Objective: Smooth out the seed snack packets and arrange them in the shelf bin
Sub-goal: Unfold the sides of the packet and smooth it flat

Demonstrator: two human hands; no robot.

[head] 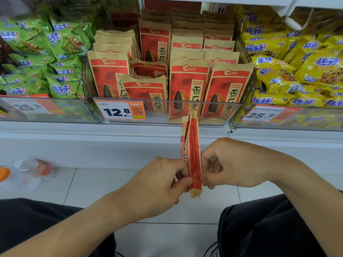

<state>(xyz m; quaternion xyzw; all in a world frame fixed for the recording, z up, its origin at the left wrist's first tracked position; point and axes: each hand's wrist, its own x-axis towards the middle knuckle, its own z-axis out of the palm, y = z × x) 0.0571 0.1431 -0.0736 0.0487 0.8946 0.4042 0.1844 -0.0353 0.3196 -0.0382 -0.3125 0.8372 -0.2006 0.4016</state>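
Observation:
A red and tan seed snack packet [192, 149] stands edge-on in front of the shelf, below the bin. My left hand [163, 180] pinches its lower left side and my right hand [228, 164] pinches its lower right side. The clear shelf bin [204, 113] holds several upright red seed packets [187, 86] in rows; one packet [146, 91] in the front middle sits lower and tilted, and another [148, 66] lies slanted behind it.
Green snack bags [55, 52] fill the bin on the left, yellow snack bags [297, 71] the bin on the right. An orange price tag [120, 111] hangs on the bin front. A clear bottle [31, 173] lies on the tiled floor at left. My knees frame the bottom.

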